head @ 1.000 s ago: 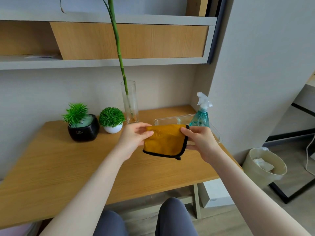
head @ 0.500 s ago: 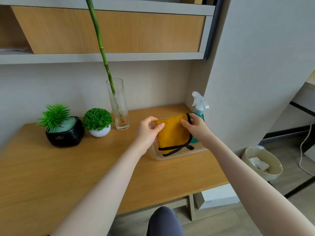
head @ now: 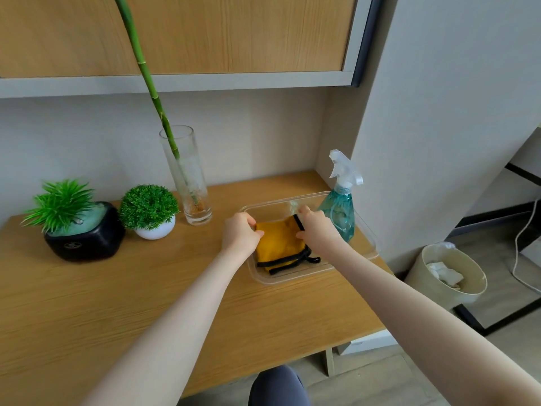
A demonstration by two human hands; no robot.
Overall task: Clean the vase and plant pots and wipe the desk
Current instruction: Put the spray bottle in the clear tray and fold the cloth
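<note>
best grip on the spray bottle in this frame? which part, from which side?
Take the spray bottle by its narrow neck, just under the white trigger head, coming from the front right. It stands upright at the right end of the clear tray, the wall is close on its far right, and the right hand, pinching the yellow cloth, blocks its left side. The teal body widens downward, so it probably offers a poorer hold.
</note>
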